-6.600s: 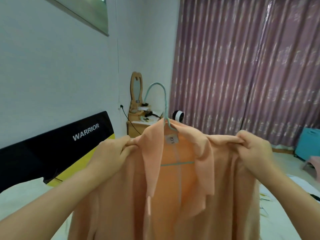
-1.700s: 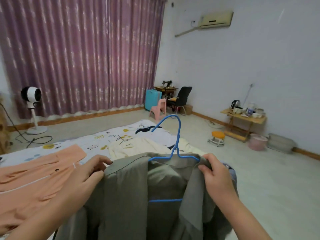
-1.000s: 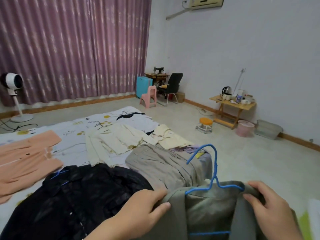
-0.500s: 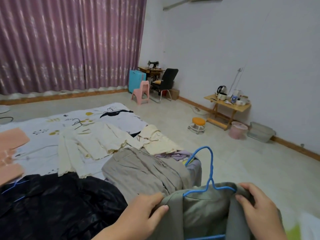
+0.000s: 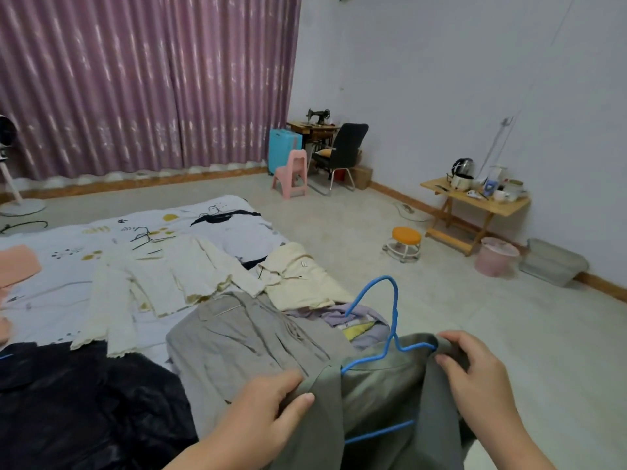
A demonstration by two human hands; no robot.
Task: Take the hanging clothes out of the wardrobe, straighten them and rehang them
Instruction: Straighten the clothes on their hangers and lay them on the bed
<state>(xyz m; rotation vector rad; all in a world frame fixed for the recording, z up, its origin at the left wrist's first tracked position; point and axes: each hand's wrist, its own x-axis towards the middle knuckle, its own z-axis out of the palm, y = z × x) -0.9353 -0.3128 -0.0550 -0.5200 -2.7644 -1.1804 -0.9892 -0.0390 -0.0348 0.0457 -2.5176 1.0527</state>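
Observation:
I hold a grey-green jacket (image 5: 380,401) on a blue hanger (image 5: 390,330) at the bottom of the view. My left hand (image 5: 261,415) grips its left shoulder and my right hand (image 5: 475,378) grips its right shoulder. The hook sticks up between my hands. On the patterned sheet (image 5: 210,228) lie a grey garment (image 5: 244,337), a cream cardigan (image 5: 163,279), a cream shirt (image 5: 298,276), a black garment (image 5: 78,412) and a peach garment (image 5: 13,266) at the left edge.
Purple curtains (image 5: 142,83) cover the far wall. A pink chair (image 5: 292,174), black chair (image 5: 342,154) and sewing table (image 5: 314,127) stand in the corner. Right: orange stool (image 5: 404,244), wooden table (image 5: 475,205), pink bin (image 5: 495,256). A fan (image 5: 10,171) stands left.
My view has swung right since the earliest frame, where I held the peach garment; it now lies on the sheet. In the last second my hands keep the grey-green jacket almost still.

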